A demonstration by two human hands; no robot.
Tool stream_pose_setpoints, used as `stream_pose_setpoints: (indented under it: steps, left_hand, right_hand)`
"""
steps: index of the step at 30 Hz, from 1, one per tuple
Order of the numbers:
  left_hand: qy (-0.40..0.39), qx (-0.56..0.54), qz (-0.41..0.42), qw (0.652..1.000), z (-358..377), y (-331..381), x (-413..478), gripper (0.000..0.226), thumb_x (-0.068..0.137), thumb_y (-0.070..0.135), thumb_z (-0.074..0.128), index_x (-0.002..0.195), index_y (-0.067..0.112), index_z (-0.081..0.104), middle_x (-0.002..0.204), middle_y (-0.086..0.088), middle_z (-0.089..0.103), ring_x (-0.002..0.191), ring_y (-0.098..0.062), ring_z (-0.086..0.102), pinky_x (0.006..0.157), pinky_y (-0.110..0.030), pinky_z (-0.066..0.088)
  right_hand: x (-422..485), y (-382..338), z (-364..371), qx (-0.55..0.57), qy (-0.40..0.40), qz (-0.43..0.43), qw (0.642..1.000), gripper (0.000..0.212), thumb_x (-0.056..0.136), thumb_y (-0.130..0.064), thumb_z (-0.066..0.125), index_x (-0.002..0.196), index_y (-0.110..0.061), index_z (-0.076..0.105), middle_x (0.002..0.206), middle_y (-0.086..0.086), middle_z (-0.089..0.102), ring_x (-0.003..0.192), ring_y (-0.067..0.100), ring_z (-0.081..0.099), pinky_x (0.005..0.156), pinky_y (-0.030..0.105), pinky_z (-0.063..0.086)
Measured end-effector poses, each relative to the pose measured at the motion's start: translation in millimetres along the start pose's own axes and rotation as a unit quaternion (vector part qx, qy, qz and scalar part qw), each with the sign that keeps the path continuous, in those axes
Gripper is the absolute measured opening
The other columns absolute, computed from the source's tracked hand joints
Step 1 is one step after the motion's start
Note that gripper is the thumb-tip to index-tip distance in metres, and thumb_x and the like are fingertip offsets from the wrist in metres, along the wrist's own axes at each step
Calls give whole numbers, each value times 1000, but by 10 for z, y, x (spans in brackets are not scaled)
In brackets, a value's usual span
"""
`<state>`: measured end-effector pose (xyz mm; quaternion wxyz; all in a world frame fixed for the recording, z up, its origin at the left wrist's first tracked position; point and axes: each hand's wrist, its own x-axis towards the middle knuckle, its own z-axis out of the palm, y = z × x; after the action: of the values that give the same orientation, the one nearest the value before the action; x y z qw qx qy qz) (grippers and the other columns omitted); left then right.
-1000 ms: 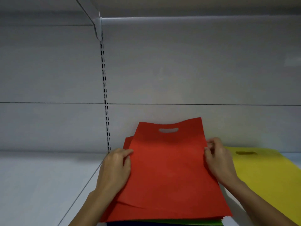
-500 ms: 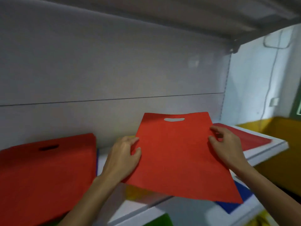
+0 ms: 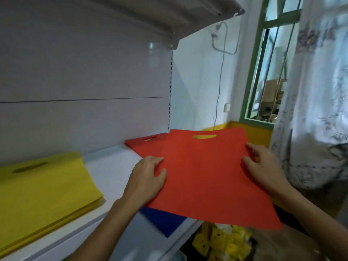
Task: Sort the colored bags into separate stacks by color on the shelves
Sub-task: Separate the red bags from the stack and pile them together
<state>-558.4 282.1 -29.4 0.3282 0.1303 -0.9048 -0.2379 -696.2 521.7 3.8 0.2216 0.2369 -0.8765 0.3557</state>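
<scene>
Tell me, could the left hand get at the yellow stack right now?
Probably yes: only bare shelf lies between the left hand and the yellow stack. But that hand grips the red bag by its edge, so it would have to let go first.

Shop-style shelving (image 3: 116,162) (curtained window (image 3: 267,76)).

Bag (image 3: 207,178) over shelf's (image 3: 114,166) right end, probably above pile (image 3: 146,146), stack (image 3: 41,187) left

No writing, label, brand, number or sign can be read anywhere; the red bag (image 3: 207,176), the yellow bags (image 3: 43,185) and the shelf (image 3: 113,164) are seen as plain, unprinted surfaces.
</scene>
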Motion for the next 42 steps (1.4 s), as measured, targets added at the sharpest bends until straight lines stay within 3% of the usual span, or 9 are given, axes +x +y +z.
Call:
stream_pose_setpoints:
  steps: [12,16,19,27,31,34,36,39,42]
  left_hand:
    - [26,50,-36,998,711,-231,1263,42,86,28,52,124,13,58,124,-5,57,116,-21,51,99,-26,32]
    - [55,83,-75,992,688,-337,1466,42,82,33,51,118,15,62,120,-4,61,110,-22,55,96,-27,36]
    - [98,111,-121,981,665,-427,1551,32,85,21,58,116,17,64,118,-4,62,107,-23,56,96,-31,39]
    - [166,165,-241,942,943,-585,1384,32,85,22,56,115,16,63,114,-3,63,105,-20,56,94,-28,39]
    - [133,223,-293,920,1125,-597,1330,34,87,26,52,120,19,58,117,-3,60,106,-20,54,91,-28,40]
    - [72,304,-342,886,1211,-550,1305,34,89,33,46,120,25,55,118,-1,55,110,-19,50,88,-29,40]
    - [75,316,-357,876,1238,-559,1307,33,87,33,46,117,23,59,115,-2,55,108,-20,50,87,-30,42]
    - [77,311,-366,874,1232,-576,1339,30,86,30,48,112,21,62,110,-4,58,105,-22,52,86,-31,45]
    - [69,310,-366,875,1202,-588,1363,30,87,30,48,113,23,61,111,-3,58,105,-21,53,87,-31,45]
  right_hand:
    - [1496,487,776,27,-57,-37,997,51,86,-6,53,135,-4,44,135,12,49,123,24,45,101,26,30]
    - [1943,440,1115,62,-97,-74,991,53,84,-3,54,136,-3,43,135,13,48,124,24,44,102,25,29]
    - [2262,399,1429,75,-140,-117,980,54,85,-4,52,138,-4,40,138,12,45,126,23,42,102,23,28]
    - [2704,342,2310,91,-264,-221,934,51,84,-4,53,134,0,43,133,15,49,121,27,45,99,25,30]
    - [2741,434,2690,82,-317,-249,912,51,82,-10,54,132,-4,46,132,11,51,121,29,47,103,34,36]
    - [2764,497,2883,21,-358,-236,903,32,81,-20,49,108,-7,60,113,10,61,110,31,53,89,36,45]
    - [2767,480,2899,-12,-366,-239,899,26,83,-24,47,96,-9,62,101,12,63,103,32,55,82,36,47]
    - [2770,452,2902,-31,-359,-251,899,31,86,-25,47,107,-8,64,110,14,60,108,30,53,88,35,45]
    - [2757,444,2880,-16,-357,-242,902,27,84,-23,48,96,-5,65,103,16,61,102,31,55,81,33,45]
